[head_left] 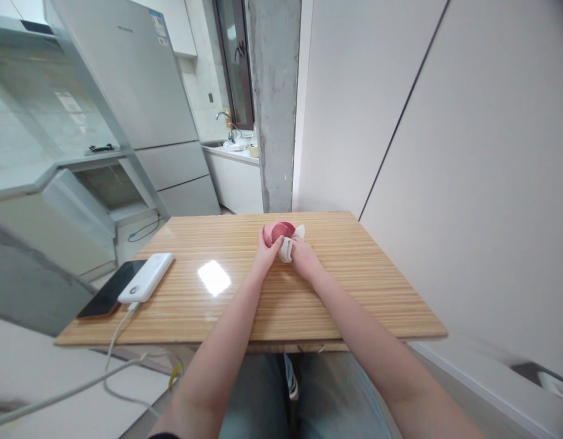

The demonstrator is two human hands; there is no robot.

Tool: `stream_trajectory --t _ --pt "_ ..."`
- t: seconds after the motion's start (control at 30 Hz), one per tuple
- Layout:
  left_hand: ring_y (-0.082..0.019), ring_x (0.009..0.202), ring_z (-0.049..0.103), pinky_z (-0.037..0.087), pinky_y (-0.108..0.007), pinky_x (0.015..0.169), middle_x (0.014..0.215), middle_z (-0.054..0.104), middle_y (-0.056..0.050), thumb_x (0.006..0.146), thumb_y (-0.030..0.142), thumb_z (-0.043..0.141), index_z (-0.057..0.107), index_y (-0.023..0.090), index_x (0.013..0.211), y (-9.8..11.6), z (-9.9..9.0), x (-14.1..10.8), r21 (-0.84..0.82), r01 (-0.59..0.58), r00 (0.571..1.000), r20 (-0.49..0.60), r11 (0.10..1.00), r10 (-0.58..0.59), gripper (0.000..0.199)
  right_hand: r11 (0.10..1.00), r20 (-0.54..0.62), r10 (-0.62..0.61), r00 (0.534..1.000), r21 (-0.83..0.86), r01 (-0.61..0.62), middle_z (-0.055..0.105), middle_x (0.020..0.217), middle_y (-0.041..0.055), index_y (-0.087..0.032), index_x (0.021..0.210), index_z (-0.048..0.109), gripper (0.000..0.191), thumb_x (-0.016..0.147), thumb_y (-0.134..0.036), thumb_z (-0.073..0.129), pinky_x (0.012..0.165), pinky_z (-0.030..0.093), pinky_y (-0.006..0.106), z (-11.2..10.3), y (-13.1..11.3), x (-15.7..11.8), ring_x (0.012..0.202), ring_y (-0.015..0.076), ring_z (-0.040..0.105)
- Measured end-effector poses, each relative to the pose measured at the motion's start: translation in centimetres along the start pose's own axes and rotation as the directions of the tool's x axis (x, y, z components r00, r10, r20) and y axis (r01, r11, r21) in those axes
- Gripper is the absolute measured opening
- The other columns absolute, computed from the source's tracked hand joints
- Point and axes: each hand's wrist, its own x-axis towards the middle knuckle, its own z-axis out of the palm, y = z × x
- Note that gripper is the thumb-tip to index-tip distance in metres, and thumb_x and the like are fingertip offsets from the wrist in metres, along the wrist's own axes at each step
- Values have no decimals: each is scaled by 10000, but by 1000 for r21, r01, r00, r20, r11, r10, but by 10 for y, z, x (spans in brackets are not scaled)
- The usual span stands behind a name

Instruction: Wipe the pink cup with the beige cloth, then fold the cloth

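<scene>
Near the far edge of the wooden table (354, 292), a pink bowl-like item (282, 230) is tilted so that its hollow inside shows. My left hand (266, 251) grips it by its left side, the thumb at the near rim. A whitish cloth (286, 250) is bunched against the near right side of the pink item, with part of it sticking up behind. My right hand (304, 258) is closed on this cloth, pressing it at the item's rim. Some of the right fingers are hidden by the cloth.
On the table's left side a white power bank (147, 277) with a plugged-in cable (114, 341) rests partly over a dark phone (110, 291). Beyond the table stand a grey fridge (126, 73), a concrete pillar (276, 103) and a sink counter (236, 177). A pale wall is at the right.
</scene>
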Motion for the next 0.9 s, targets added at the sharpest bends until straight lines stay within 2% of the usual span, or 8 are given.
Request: stream_trajectory --t 0.13,0.23,0.37,0.5,0.6,0.7,0.8,0.9 --pt "-225 1216 517 385 -355 1058 1293 556 -116 747 213 615 465 152 1294 4 -5 2 46 22 997 -70 999 -19 571 997 -15 -56 998 46 57 633 934 109 -119 925 654 166 874 -108 496 860 447 313 1 -8 1 975 209 513" --pt "-235 1217 520 404 -346 1043 1292 563 -123 734 173 580 493 136 1281 7 -14 8 46 39 997 -74 998 -35 555 992 -55 -112 992 45 114 624 1042 110 -131 1013 631 196 884 -112 485 868 441 317 -3 -8 1 1048 211 494" --pt "-243 1233 509 393 -358 1052 1333 524 -158 721 236 654 386 121 1372 3 -11 11 31 38 999 -12 999 -38 713 999 -5 -49 999 -11 49 631 967 104 -144 946 638 171 894 -127 475 818 443 322 -5 -4 0 977 218 511" --pt "-219 1288 456 371 -338 1066 1421 429 -159 702 296 717 223 163 1436 -5 3 5 -35 22 999 -39 999 -23 895 1000 -16 15 1000 -25 -16 627 943 104 -141 945 632 173 893 -115 469 831 437 317 0 -6 0 961 221 513" --pt "-201 1223 513 396 -324 1038 1346 509 -137 745 212 632 347 156 1354 -3 3 2 -18 20 997 -70 1000 -21 675 1000 -26 -1 1000 9 1 623 920 98 -138 922 630 172 885 -91 468 846 438 311 3 -8 1 955 212 516" --pt "-213 1135 568 406 -339 1025 1210 606 -111 741 146 559 498 150 1223 4 -9 4 131 -24 998 -61 991 32 485 996 -17 -83 996 27 83 621 942 98 -148 913 638 157 882 -105 490 849 444 318 5 -4 1 961 208 514" --pt "-255 1131 566 385 -379 1040 1176 631 -98 719 190 610 565 177 1175 8 -19 6 252 -114 993 37 961 108 459 989 -6 -146 989 24 146 619 946 94 -170 926 651 145 880 -136 518 857 448 333 5 3 0 993 213 508" --pt "-270 1143 559 393 -387 1028 1214 609 -112 691 250 680 533 185 1238 6 -17 6 190 -87 996 22 978 85 570 989 -11 -143 990 42 143 619 854 79 -175 851 658 143 865 -119 527 840 457 328 5 9 -1 928 208 522"
